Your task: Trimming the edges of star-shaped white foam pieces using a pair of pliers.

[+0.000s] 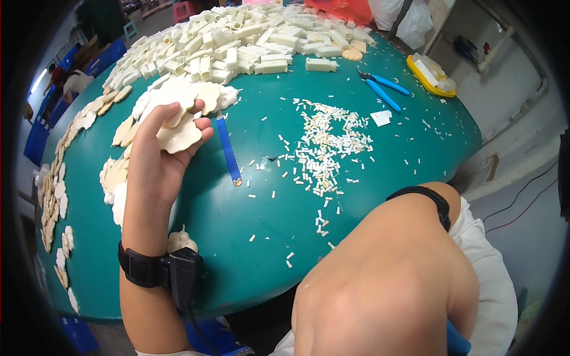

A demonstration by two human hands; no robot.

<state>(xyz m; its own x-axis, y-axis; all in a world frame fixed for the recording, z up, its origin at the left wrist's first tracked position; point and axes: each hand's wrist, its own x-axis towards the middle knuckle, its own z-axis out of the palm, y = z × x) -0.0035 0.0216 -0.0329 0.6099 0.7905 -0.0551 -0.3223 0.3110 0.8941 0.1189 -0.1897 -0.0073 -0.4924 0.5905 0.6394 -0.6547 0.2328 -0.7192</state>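
Observation:
My left hand (pixel 163 151) is closed on cream, wavy-edged flat pieces (pixel 179 135), held between thumb and fingers above the table's left half. Beneath and beyond it spreads a heap of similar white and cream pieces (pixel 151 98). One more lumpy piece (pixel 181 242) lies beside my left wrist. My right hand (pixel 386 291) is very close to the camera at the lower right, its back toward me. A blue handle (pixel 456 341) sticks out below it; the fingers and the rest of that tool are hidden.
Tube-like cream parts (pixel 237 44) are piled at the table's far side. Small white offcuts (pixel 332 139) lie mid-table. Nearby are a blue strip (pixel 227 148), blue-handled pliers (pixel 383 89) and a yellow tray (pixel 430 77). Flat pieces (pixel 59 178) line the left edge.

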